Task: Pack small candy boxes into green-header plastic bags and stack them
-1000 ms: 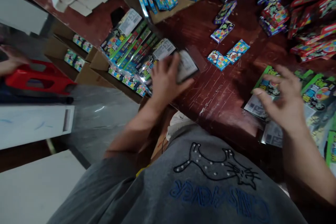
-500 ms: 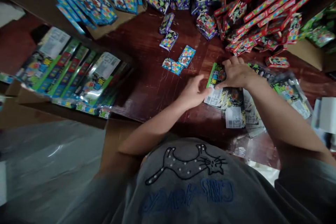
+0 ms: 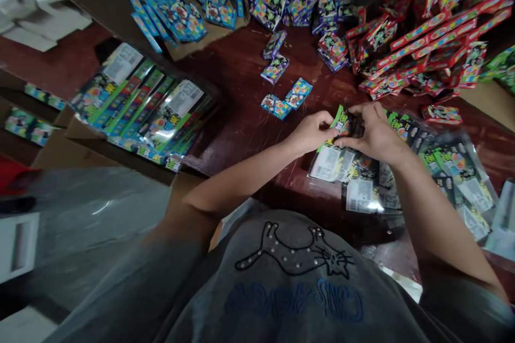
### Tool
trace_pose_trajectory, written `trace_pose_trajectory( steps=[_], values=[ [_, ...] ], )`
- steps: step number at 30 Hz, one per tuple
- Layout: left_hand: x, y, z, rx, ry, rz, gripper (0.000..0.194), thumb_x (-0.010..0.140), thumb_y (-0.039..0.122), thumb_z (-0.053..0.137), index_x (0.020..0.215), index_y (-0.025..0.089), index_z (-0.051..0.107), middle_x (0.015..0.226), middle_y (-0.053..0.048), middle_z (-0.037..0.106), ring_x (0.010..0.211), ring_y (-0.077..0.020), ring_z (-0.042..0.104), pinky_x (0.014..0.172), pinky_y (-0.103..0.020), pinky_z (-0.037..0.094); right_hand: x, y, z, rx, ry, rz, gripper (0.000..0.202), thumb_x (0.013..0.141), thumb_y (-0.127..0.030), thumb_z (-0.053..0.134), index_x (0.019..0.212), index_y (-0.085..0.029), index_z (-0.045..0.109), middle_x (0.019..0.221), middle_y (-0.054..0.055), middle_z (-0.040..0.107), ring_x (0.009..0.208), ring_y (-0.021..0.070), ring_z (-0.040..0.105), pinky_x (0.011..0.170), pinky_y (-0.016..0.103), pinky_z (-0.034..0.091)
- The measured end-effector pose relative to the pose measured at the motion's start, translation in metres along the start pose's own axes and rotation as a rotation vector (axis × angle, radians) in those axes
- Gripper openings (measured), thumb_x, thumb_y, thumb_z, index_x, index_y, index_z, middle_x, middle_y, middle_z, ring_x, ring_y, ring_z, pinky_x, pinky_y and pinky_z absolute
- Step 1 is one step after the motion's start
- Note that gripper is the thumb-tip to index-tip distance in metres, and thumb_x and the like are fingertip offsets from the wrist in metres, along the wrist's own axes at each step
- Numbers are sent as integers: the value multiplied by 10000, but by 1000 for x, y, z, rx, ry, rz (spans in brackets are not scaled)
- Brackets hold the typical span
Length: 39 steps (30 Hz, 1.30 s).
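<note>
A black printed plastic bag with a green top edge point(image 3: 341, 118) is held between my two hands, its upper part lifted and bent. My left hand point(image 3: 314, 133) pinches its left edge between thumb and fingers. My right hand point(image 3: 376, 133) grips the right side, thumb toward my left hand and fingers over the top edge. Under and beside it lie more flat bags with white barcode labels point(image 3: 360, 194), overlapping on the table. Farther right, below my right forearm's far side, is another spread of clear-edged printed bags point(image 3: 458, 158).
Loose blue small boxes point(image 3: 286, 101) and purple small boxes point(image 3: 275, 68) lie ahead of my hands. Piles of blue, purple and red boxes point(image 3: 426, 43) stand along the back. At left, a carton point(image 3: 132, 153) holds filled printed packs point(image 3: 161, 112). One red box point(image 3: 442, 114) lies at right.
My left hand has moved to the bag and closed on its edge. The bag's upper part has come up off the stack. The view has shifted left.
</note>
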<state>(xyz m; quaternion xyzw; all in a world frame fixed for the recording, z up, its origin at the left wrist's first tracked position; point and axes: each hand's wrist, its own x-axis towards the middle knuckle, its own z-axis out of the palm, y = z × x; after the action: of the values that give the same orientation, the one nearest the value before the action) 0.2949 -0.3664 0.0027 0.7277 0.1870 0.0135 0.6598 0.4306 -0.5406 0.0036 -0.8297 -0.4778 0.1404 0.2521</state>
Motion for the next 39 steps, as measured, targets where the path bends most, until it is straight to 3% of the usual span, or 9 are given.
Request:
trace_pose_trajectory(
  steps=[6,9,13,15,20,24,27,32,39],
  values=[
    [-61,-17,-32,72,39,137,83,987,192,605,1063,212,630,977,-34,746,894,-178,720,765,-289,525,-13,-57,4,27,38,-99,473,1018,-672,566,1107,-228,704,1080,134,727,1080,343,678,1011,551,541],
    [-87,-19,-48,40,68,95,178,980,230,643,1151,222,692,1120,-73,797,1057,-223,766,900,-350,587,-7,-79,-1,118,-167,-173,437,1047,-629,531,982,-255,748,932,83,752,925,283,711,969,507,559],
    [-115,-22,-71,-150,-252,-54,390,783,262,887,1151,232,765,1150,-92,825,1021,-267,799,888,-424,646,3,-94,-17,375,-540,-380,370,1062,-576,542,1018,-330,815,1221,28,799,1151,251,745,1063,491,567],
    [-125,-23,-80,-187,-312,-116,342,777,278,892,1101,220,797,1072,-87,839,936,-265,807,829,-426,658,6,-100,-15,399,-523,-362,364,1058,-572,554,974,-334,817,1312,24,780,1271,264,720,1088,521,566],
    [-136,-36,-90,-176,195,-45,357,927,476,774,1134,186,793,1108,-75,833,1000,-255,785,896,-389,638,0,-128,43,446,37,70,516,1009,-692,572,1263,-263,704,1227,126,800,1167,297,764,975,517,621],
    [-139,-60,-87,-232,340,-40,532,918,581,790,1246,173,694,1173,-102,806,1039,-253,767,917,-364,621,-10,-164,101,339,-71,327,638,1029,-729,456,1321,-181,602,1122,194,808,959,353,793,856,517,613],
    [-142,-75,-81,-182,515,-23,553,974,640,718,1279,195,595,1231,-120,769,1096,-245,755,970,-374,601,-12,-183,125,312,5,384,571,1046,-691,419,1292,-200,575,1183,205,795,1015,370,788,867,502,595],
    [-139,-82,-77,-37,761,52,486,1035,661,635,1200,215,540,1146,-105,763,1033,-222,761,899,-341,593,-7,-190,139,537,70,372,528,1002,-728,509,1231,-256,575,1164,125,806,1015,306,784,853,428,591],
    [-139,-84,-84,5,769,15,437,1088,644,535,1136,218,619,1028,-61,774,901,-196,729,804,-300,557,3,-187,141,437,127,392,524,1026,-776,399,968,-285,573,875,44,759,802,246,720,718,353,511]
  ],
)
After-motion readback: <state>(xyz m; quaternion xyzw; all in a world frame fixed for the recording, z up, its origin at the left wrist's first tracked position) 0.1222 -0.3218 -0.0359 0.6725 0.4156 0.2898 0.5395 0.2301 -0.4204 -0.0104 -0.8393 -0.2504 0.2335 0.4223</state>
